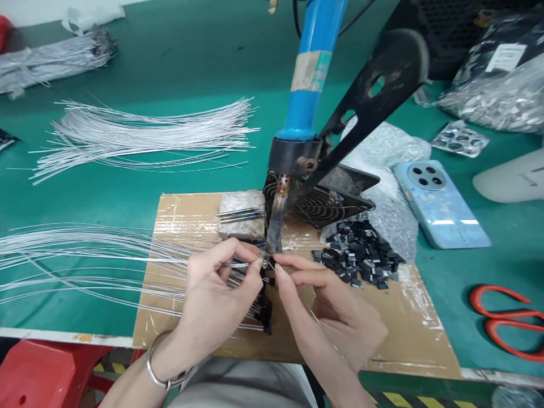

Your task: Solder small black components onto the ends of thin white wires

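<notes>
My left hand [216, 294] pinches a thin silver wire [199, 262] by its end, right under the tip of a fixed soldering iron [278, 218] with a blue handle [312, 62]. My right hand [329, 306] pinches a small black component at the same spot, fingertips almost touching the left ones. Below my hands lie several wires with black components on their ends [264, 309]. A pile of loose black components [361, 252] sits just right of the iron. A silver bracelet [159, 371] is on my left wrist.
A taped cardboard sheet [408, 323] covers the green table [170, 62]. Silver wires fan out at left [76, 249] and behind [144, 133]. A small fan [323, 198], a blue phone [440, 204], red scissors [510, 320], a wrapped block [241, 215] and bags of parts [497, 96] stand around.
</notes>
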`<state>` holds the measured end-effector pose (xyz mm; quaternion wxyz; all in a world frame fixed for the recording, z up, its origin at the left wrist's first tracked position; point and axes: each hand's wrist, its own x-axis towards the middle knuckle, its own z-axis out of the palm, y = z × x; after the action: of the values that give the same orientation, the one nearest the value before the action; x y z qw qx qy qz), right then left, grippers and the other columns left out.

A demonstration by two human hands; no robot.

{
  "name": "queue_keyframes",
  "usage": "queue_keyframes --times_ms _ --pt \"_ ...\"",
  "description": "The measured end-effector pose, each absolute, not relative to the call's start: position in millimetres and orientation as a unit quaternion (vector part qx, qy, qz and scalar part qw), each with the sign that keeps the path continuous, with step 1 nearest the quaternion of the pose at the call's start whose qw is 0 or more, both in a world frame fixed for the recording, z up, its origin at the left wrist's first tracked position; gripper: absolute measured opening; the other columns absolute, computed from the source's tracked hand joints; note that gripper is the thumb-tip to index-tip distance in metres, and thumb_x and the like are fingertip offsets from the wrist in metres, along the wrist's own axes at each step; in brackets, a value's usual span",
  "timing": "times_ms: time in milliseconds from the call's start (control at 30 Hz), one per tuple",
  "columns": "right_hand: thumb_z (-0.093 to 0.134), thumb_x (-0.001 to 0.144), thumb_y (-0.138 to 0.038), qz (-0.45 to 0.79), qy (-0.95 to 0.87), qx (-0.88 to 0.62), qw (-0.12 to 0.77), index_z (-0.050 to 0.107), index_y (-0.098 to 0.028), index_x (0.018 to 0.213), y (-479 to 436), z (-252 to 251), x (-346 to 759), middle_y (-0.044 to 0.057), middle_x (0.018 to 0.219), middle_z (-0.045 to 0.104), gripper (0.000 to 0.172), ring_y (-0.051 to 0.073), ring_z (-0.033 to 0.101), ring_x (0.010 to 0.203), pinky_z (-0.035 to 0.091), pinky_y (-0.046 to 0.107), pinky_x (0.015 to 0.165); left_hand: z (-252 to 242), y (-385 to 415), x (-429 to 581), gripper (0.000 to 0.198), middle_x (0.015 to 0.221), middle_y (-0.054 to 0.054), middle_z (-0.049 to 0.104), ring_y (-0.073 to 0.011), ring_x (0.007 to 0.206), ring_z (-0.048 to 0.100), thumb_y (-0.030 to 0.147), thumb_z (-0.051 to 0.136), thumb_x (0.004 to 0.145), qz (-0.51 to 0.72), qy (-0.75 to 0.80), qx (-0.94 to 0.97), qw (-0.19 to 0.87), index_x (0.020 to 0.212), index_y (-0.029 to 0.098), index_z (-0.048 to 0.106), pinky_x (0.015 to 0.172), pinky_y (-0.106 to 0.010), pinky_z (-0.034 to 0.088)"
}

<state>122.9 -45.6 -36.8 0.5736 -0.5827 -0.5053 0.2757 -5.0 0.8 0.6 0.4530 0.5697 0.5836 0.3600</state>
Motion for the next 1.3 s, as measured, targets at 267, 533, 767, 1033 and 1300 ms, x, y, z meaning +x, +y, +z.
queue_keyframes --times_ms 267,533,767,1033,1300 --pt "0.074 0.079 -0.003 0.265 -0.515 -0.572 0.581 0.071 -0.021 0.083 -46.0 -39.9 124.8 0.003 0.096 0.079 0.019 0.020 0.077 0.087 0.060 0.032 0.080 -1.9 -0.4 -5.2 0.011 0.073 -0.003 0.073 -0.0129 0.063 0.061 0.012 0.064 0.079 0.351 0.592 0.577 0.440 0.069 0.015 0.067 0.051 -0.022 0.041" --pt "0.074 0.080 -0.003 0.246 -0.518 -0.572 0.586 0.071 -0.022 0.084 -45.7 -39.2 123.5 0.001 0.094 0.079 0.020 0.019 0.077 0.085 0.060 0.031 0.080 -3.2 -0.9 -5.6 0.011 0.077 -0.004 0.074 -0.0159 0.072 0.068 0.013 0.064 0.079 0.356 0.587 0.585 0.431 0.069 0.016 0.067 0.057 -0.023 0.046" --pt "0.075 0.079 -0.005 0.226 -0.523 -0.582 0.581 0.071 -0.021 0.081 -45.7 -38.4 122.6 0.001 0.092 0.080 0.017 0.017 0.077 0.082 0.060 0.027 0.076 -2.4 -0.7 -5.1 0.011 0.076 -0.005 0.075 -0.0148 0.068 0.067 0.012 0.064 0.079 0.360 0.580 0.590 0.431 0.069 0.015 0.067 0.054 -0.022 0.044" --pt "0.075 0.080 -0.006 0.232 -0.520 -0.588 0.575 0.069 -0.021 0.079 -46.2 -37.9 121.9 0.001 0.093 0.080 0.016 0.016 0.077 0.080 0.060 0.026 0.077 -2.2 -0.9 -7.1 0.012 0.075 -0.005 0.074 -0.0142 0.067 0.065 0.013 0.064 0.079 0.354 0.587 0.586 0.432 0.068 0.015 0.066 0.054 -0.022 0.044" --pt "0.074 0.081 -0.005 0.274 -0.494 -0.574 0.593 0.071 -0.022 0.083 -48.9 -45.1 121.0 0.002 0.097 0.079 0.018 0.019 0.077 0.087 0.059 0.031 0.079 -3.9 0.1 -5.9 0.010 0.074 -0.003 0.072 -0.0140 0.068 0.064 0.013 0.064 0.079 0.355 0.583 0.568 0.460 0.069 0.016 0.066 0.060 -0.023 0.048"
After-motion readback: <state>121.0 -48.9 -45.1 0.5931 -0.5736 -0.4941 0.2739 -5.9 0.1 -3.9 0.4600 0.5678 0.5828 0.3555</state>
